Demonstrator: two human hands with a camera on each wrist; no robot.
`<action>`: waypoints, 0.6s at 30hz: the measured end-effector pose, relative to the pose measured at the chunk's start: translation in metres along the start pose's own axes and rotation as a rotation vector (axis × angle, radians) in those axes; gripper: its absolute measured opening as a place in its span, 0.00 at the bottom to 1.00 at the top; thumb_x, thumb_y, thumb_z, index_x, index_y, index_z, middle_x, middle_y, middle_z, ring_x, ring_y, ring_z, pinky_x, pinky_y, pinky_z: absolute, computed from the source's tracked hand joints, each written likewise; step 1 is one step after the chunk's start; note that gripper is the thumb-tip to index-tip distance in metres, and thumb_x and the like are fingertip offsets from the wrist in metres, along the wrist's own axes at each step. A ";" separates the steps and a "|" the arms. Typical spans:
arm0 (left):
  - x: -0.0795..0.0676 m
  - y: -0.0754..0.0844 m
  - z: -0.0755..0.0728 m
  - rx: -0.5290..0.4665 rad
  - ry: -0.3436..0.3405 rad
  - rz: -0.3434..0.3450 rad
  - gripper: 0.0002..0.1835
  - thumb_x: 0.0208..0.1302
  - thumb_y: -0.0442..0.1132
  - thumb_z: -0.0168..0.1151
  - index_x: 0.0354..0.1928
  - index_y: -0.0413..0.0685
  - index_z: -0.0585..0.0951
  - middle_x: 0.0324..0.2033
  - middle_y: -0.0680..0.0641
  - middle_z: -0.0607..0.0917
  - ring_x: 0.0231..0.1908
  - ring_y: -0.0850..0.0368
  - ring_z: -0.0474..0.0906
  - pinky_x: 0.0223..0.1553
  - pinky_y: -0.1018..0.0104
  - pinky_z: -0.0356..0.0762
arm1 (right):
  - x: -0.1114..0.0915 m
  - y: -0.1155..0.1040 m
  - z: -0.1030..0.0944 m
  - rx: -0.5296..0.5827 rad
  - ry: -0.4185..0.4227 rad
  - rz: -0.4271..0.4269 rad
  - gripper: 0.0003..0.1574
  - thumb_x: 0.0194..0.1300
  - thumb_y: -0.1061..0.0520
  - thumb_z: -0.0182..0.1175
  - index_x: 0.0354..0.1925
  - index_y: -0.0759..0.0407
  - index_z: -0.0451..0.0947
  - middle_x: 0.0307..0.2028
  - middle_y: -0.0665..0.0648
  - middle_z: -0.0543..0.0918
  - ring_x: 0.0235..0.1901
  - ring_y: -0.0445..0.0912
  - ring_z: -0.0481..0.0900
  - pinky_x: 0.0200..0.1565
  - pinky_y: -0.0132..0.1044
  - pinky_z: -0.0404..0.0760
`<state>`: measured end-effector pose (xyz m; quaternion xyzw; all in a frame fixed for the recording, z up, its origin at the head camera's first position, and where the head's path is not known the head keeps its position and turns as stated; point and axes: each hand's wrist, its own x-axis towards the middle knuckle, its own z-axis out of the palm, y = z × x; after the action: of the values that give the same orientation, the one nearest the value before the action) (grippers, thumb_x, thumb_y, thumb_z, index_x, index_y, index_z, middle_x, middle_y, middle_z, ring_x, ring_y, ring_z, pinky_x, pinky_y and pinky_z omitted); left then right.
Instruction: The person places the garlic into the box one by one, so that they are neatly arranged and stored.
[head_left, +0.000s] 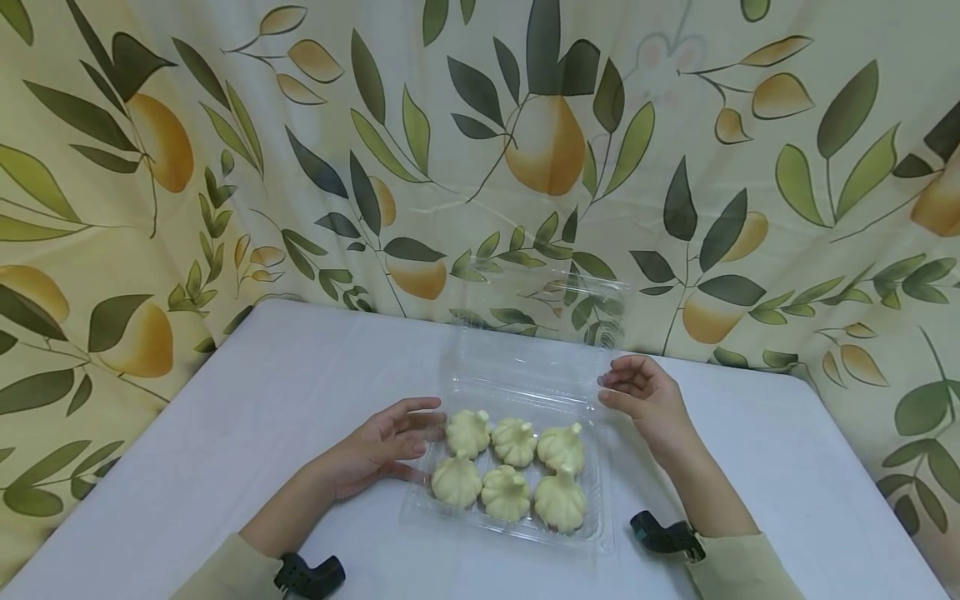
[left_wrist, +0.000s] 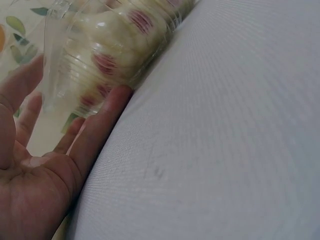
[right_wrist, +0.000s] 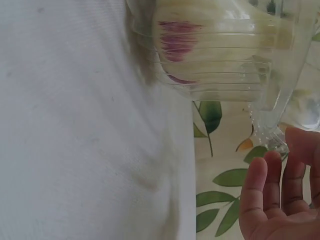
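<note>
A clear plastic clamshell box (head_left: pixel 510 528) sits on the table with its transparent lid (head_left: pixel 536 362) raised at the back. Inside lie several pale garlic bulbs (head_left: pixel 514 442) in two rows; purple streaks show on the bulbs (left_wrist: pixel 105 64) through the plastic in the left wrist view. At the box's left side, my left hand (head_left: pixel 378 450) has spread, relaxed fingers, and a fingertip (left_wrist: pixel 119 97) touches the wall low down. My right hand (head_left: pixel 648 404) is beside the right rear corner, fingers loosely bent near the lid's hinge edge; whether they touch the plastic is unclear.
A white cloth covers the table (head_left: pixel 330 358). Behind it hangs a curtain (head_left: pixel 480 217) printed with fruit and leaves, close to the raised lid. A black wrist device is strapped at each sleeve, the left one (head_left: pixel 309 575) and the right one (head_left: pixel 666 535).
</note>
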<state>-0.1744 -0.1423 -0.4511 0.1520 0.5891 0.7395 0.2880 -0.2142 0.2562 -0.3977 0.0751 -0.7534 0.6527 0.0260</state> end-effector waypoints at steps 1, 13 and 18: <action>0.000 0.000 0.000 -0.001 0.000 -0.002 0.37 0.71 0.34 0.59 0.77 0.50 0.55 0.74 0.39 0.59 0.74 0.40 0.57 0.52 0.39 0.80 | 0.000 0.000 0.000 -0.008 -0.003 -0.001 0.24 0.58 0.72 0.68 0.50 0.64 0.70 0.39 0.49 0.81 0.42 0.40 0.83 0.43 0.25 0.83; 0.000 -0.001 -0.001 -0.007 -0.003 0.006 0.36 0.71 0.33 0.58 0.77 0.50 0.56 0.74 0.39 0.59 0.74 0.40 0.57 0.52 0.38 0.80 | 0.000 -0.003 -0.007 -0.069 -0.095 -0.038 0.20 0.58 0.71 0.68 0.45 0.69 0.68 0.38 0.51 0.79 0.45 0.40 0.84 0.47 0.28 0.83; 0.001 -0.001 -0.001 -0.010 -0.006 0.008 0.36 0.71 0.33 0.58 0.77 0.50 0.56 0.74 0.38 0.59 0.74 0.40 0.57 0.52 0.38 0.80 | 0.000 -0.003 -0.014 -0.132 -0.177 -0.093 0.15 0.59 0.71 0.67 0.39 0.69 0.70 0.39 0.55 0.82 0.45 0.43 0.84 0.45 0.30 0.84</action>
<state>-0.1754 -0.1429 -0.4528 0.1549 0.5842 0.7430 0.2876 -0.2151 0.2695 -0.3927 0.1654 -0.7899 0.5905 -0.0054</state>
